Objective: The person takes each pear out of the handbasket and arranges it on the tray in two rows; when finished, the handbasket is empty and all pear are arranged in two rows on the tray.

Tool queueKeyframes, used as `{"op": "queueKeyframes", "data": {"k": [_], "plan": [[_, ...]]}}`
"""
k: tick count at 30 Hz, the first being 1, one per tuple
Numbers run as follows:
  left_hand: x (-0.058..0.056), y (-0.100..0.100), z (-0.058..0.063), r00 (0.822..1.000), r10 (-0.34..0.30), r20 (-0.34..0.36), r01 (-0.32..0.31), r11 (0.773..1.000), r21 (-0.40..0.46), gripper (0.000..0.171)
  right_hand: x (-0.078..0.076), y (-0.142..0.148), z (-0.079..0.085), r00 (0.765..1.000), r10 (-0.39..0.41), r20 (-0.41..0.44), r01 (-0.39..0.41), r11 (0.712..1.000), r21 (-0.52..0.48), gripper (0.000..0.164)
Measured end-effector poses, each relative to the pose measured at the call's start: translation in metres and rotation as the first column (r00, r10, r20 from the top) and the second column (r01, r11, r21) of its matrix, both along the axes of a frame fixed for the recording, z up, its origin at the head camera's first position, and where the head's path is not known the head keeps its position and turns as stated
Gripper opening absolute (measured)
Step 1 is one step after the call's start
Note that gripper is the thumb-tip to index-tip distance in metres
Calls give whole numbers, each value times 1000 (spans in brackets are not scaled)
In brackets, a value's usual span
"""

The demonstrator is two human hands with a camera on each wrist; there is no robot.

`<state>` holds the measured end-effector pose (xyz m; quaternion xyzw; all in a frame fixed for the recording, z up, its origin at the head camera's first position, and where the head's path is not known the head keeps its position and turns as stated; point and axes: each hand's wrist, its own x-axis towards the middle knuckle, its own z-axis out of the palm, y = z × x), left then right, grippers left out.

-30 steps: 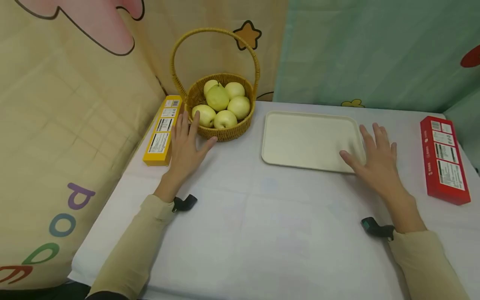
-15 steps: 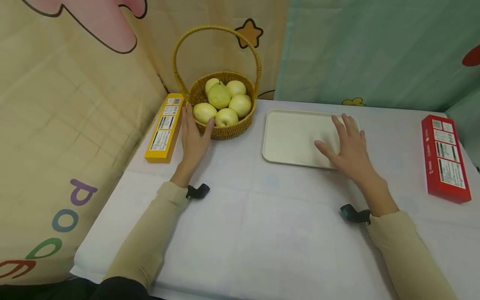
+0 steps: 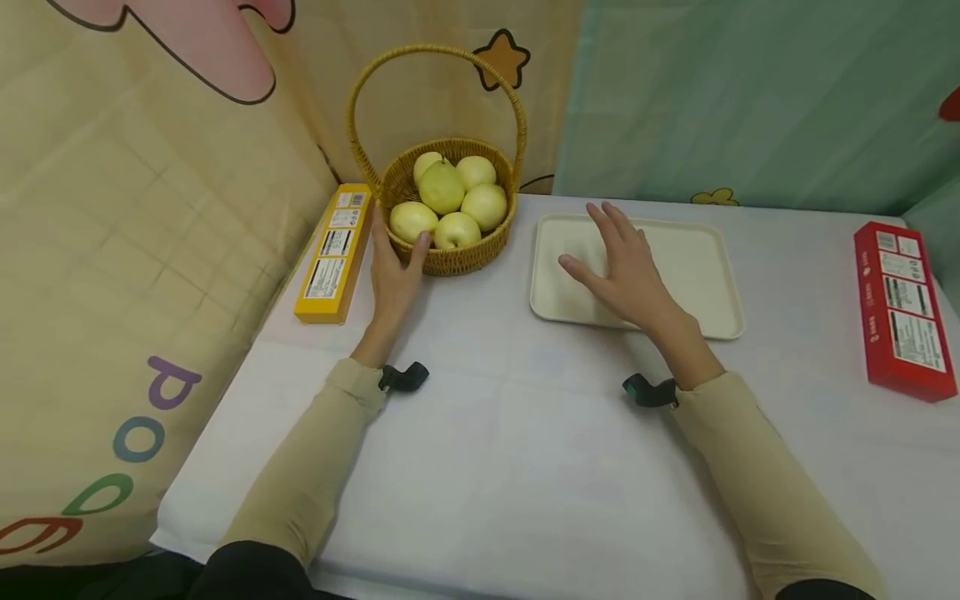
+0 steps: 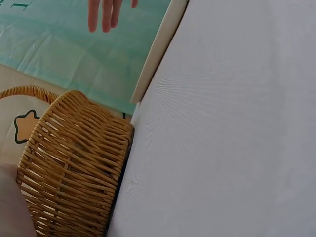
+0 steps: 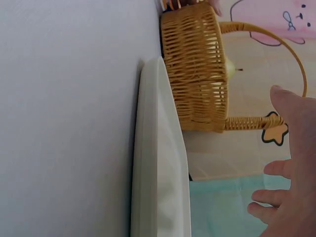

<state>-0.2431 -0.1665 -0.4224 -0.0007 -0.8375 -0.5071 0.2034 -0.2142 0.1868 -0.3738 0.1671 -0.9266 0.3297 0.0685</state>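
Note:
My left hand (image 3: 395,271) rests against the left front of the wicker basket (image 3: 453,262), its thumb by the rim and its fingers extended along the outer side. In the left wrist view the thumb (image 4: 11,197) lies beside the basket's woven wall (image 4: 74,168). Several yellow-green pears (image 3: 442,187) fill the basket, whose tall handle (image 3: 435,50) arches over them. Above the cream tray (image 3: 697,275) hovers my right hand (image 3: 630,279), fingers spread and holding nothing. The right wrist view has that hand (image 5: 298,168) apart from both tray (image 5: 148,163) and basket.
A yellow box (image 3: 333,258) lies just left of the basket, near the table's left edge. Far to the right is a red box (image 3: 903,312). White cloth (image 3: 510,467) covers the table, and printed curtains (image 3: 735,100) hang behind it.
My right hand has moved left, from the tray's right edge to over its left half. My left hand has shifted slightly right and come against the basket. Basket and tray stay put.

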Motion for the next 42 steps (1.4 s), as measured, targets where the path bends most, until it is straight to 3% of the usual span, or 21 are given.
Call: {"op": "queueKeyframes", "data": {"k": [9,16,25,37,42], "plan": [[-5,0,-5,999,3,-52,-4,1000,-16,91,-4,-12,4,1000,-1,-1,1,999,-50,89],[0,-5,-9,999,16,-45,-18,1000,-26,90,-3,-9,2,1000,-26,15,27,998,-49,89],[-3,-10,-5,999,18,-42,-20,999,-38,91,-6,-11,3,999,-39,12,39,998,-52,91],[0,-2,-13,997,13,-79,-15,1000,-21,90,-3,-7,-2,999,-32,23,33,999,-26,89],[-1,1,-10,996,9,-91,-11,1000,-19,90,-3,-7,0,999,-30,13,31,999,-24,89]]}}
